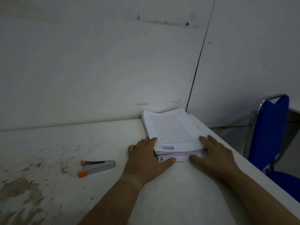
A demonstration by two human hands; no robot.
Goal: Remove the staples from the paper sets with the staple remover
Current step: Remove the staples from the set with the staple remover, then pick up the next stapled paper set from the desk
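Worn white table (178,192), scuffed white wall (97,70), blue chair (269,127) with chrome frame at right

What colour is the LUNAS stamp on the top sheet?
Purple-blue stamp; shows best in the head view.

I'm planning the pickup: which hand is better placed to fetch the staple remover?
Left. The left hand rests at the left edge of the paper stack, nearest the staple remover; the right hand is across the stack.

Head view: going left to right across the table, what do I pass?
Worn brown patch → scatter of small debris → staple remover → left hand → paper stack stamped LUNAS → right hand → blue chair.
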